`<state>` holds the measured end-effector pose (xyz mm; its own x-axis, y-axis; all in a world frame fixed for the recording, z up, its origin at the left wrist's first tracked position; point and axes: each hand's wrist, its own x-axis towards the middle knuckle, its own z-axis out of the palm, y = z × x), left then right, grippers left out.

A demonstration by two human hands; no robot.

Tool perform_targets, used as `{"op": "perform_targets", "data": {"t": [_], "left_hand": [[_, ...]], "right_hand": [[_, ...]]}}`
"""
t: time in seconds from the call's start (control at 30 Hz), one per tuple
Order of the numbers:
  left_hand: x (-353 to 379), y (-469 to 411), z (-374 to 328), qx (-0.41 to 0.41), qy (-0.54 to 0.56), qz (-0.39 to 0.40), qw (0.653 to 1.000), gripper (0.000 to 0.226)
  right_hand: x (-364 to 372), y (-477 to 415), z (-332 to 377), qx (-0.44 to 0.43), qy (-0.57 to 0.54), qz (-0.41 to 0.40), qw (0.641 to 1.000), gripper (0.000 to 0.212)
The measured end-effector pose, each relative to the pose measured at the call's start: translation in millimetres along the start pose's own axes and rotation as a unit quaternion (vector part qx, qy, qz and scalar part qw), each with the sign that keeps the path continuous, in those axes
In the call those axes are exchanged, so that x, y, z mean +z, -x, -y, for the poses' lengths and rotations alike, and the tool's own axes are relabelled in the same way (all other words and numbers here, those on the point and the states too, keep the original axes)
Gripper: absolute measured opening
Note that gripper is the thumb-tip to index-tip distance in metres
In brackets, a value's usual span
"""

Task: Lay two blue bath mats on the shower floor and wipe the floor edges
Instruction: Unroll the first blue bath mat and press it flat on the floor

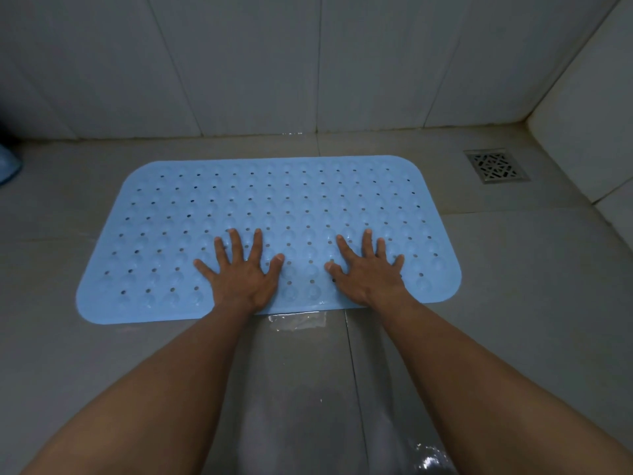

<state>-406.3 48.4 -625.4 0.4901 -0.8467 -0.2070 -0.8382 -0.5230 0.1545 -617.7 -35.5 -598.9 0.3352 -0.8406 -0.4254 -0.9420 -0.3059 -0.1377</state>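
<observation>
Pressing blue bath mat (pixel 267 207) flat: left hand (pixel 239 272), right hand (pixel 368 272), fingers spread; long axis left-right, parallel back wall (pixel 239 63).

Left hand (pixel 239 272), right hand (pixel 368 270): flat, splayed.

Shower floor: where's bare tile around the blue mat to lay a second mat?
Widest bare floor lies nearer than the mat, wet, crossed by both forearms. Right of it, tile runs open to the drain and side wall. The strip along the back wall is narrow. Left hand and right hand press flat on the mat's near half.
</observation>
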Motion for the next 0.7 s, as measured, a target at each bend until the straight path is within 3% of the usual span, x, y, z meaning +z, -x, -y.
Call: {"op": "perform_targets", "data": {"t": [0.17,0.3,0.7], "left_hand": [[-6,1,2,0.004,-0.018,-0.003,1.000,0.079],[-23,-7,15,0.020,-0.037,-0.092,0.995,0.070],[-49,-113,99,0.061,0.041,-0.192,0.979,0.048]], "right_hand": [[0,-2,-1,-0.007,0.001,-0.006,1.000,0.071],[-1,-4,7,-0.021,0.018,-0.078,0.997,0.075],[-25,-108,154,-0.101,-0.007,-0.090,0.991,0.066]]}}
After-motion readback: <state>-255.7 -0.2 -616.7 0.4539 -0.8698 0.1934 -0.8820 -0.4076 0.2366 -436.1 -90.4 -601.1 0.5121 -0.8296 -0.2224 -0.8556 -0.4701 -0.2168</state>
